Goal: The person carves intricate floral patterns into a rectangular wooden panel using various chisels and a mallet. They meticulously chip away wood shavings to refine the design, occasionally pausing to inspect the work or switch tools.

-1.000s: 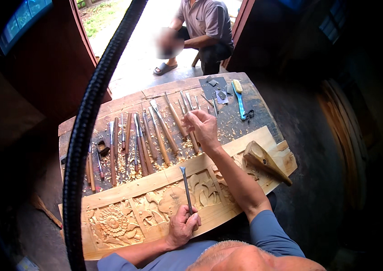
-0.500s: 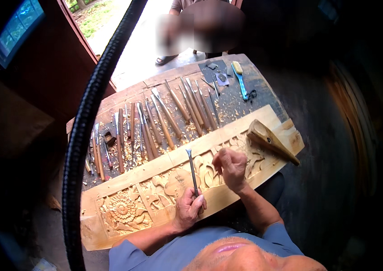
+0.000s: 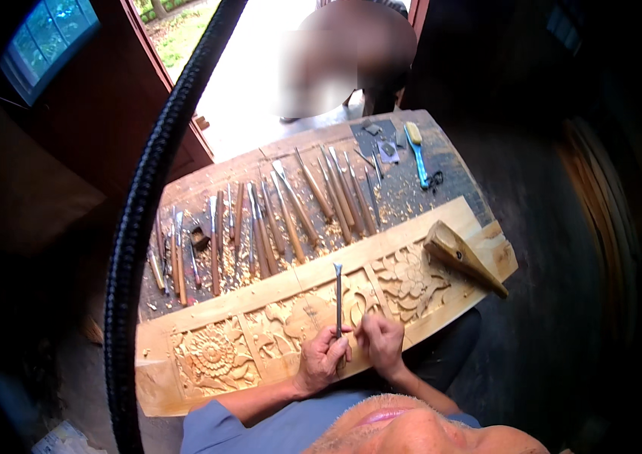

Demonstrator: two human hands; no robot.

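Observation:
My left hand [image 3: 323, 359] is wrapped round a carving chisel [image 3: 339, 299], its metal blade pointing up and away with a flared tip. Just to the right, my right hand [image 3: 384, 345] is curled closed close beside the chisel's lower end; what its fingers hold, if anything, is hidden. Both hands are above the near edge of a long pale wooden board [image 3: 294, 282] carved in relief. A sunflower-like bloom [image 3: 214, 356] fills its left panel, and a flower with leaves [image 3: 409, 281] its right one. A wooden mallet [image 3: 461, 259] lies across the board's right end.
Several chisels with wooden handles [image 3: 288, 227] lie in a row on the dark worktable [image 3: 419, 200] behind the board, among wood shavings. Farther back are a blue-handled brush [image 3: 416, 153] and small dark stones. A black cable [image 3: 138, 204] crosses the left side. A person is beyond the table.
My right hand has come down and left, from above the carving to beside my left hand. The chisel in my left hand now stands more upright. The view has shifted slightly.

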